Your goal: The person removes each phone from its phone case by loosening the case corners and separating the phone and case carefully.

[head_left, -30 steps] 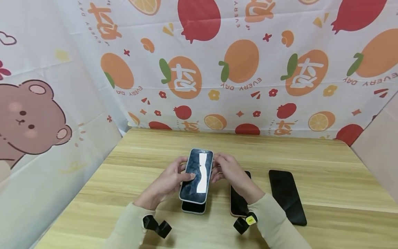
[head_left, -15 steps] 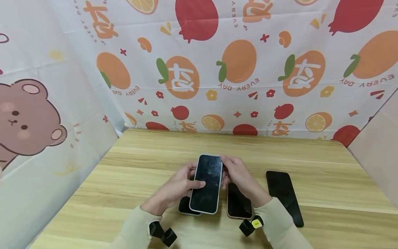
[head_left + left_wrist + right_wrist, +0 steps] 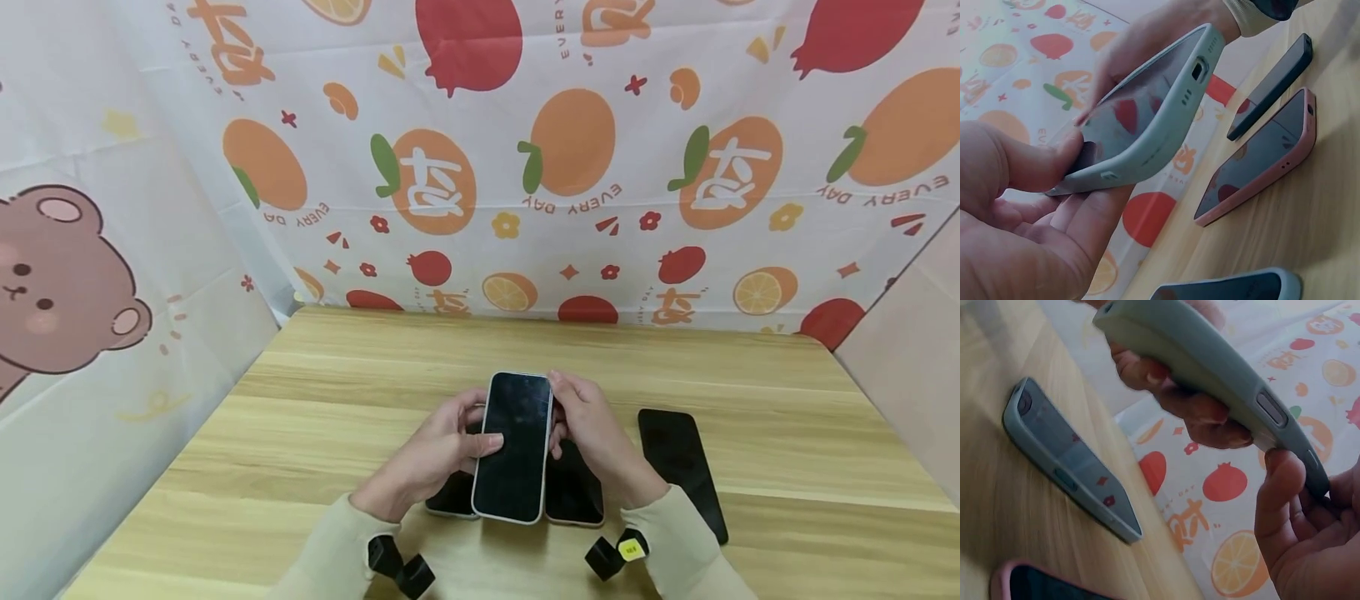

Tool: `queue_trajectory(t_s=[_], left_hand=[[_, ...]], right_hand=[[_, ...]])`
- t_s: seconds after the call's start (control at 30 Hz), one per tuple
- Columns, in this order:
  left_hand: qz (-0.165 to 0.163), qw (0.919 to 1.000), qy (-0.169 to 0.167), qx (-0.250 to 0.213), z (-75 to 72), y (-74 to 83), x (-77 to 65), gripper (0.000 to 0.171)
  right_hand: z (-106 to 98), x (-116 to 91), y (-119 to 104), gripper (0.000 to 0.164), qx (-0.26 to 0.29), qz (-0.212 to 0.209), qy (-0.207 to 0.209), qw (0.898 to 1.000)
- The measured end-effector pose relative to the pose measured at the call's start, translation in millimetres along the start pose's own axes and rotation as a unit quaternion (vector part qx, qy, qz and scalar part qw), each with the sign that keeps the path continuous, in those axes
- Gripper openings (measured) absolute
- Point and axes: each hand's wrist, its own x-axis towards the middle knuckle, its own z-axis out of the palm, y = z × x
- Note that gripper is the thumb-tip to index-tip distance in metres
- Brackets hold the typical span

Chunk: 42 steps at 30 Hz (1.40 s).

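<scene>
A phone in a pale grey-green case is held up off the table, screen toward me. My left hand grips its left edge, thumb lying on the screen and fingers underneath. At the upper right corner, my right hand pinches the phone's edge; the right wrist view shows those fingers by the side buttons of the case. Under and left of it, partly covered, a second pale-cased phone lies on the table. A pink-cased phone lies to the right, partly hidden by the held phone and right hand.
A dark phone lies farther right on the wooden table, beside the right forearm. Behind the table hangs a fruit-print cloth. A bear-print cloth hangs at the left. Small black devices are strapped to both wrists.
Both hands have carried the phone to the right, uncovering more of the lower left phone. The bright reflection on its screen has gone. My right thumb has come onto its upper corner.
</scene>
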Motion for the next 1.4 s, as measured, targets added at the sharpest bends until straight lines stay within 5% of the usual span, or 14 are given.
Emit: queue_trajectory(t_s=[0.43,0.8,1.07,1.4], left_hand=[[0.009,0.9997,-0.002,-0.021,3.8,0.7,-2.4,0.044],[0.001,0.9994,0.011,-0.033,3.0,0.8,-4.9,0.048],[0.006,0.9970,0.068,-0.036,-2.3,4.7,-3.4,0.050],[0.012,0.9918,0.115,-0.055,-0.6,2.5,2.7,0.047]], right_hand=[[7.5,-3.0,-1.4,0.037,0.101,0.040,0.025,0.994],[0.0,-10.9,5.6,0.057,0.119,0.059,-0.087,0.987],[-0.7,-36.4,9.6,0.042,0.075,0.076,-0.215,0.971],[-0.7,-42.8,11.5,0.033,0.064,0.041,-0.207,0.975]])
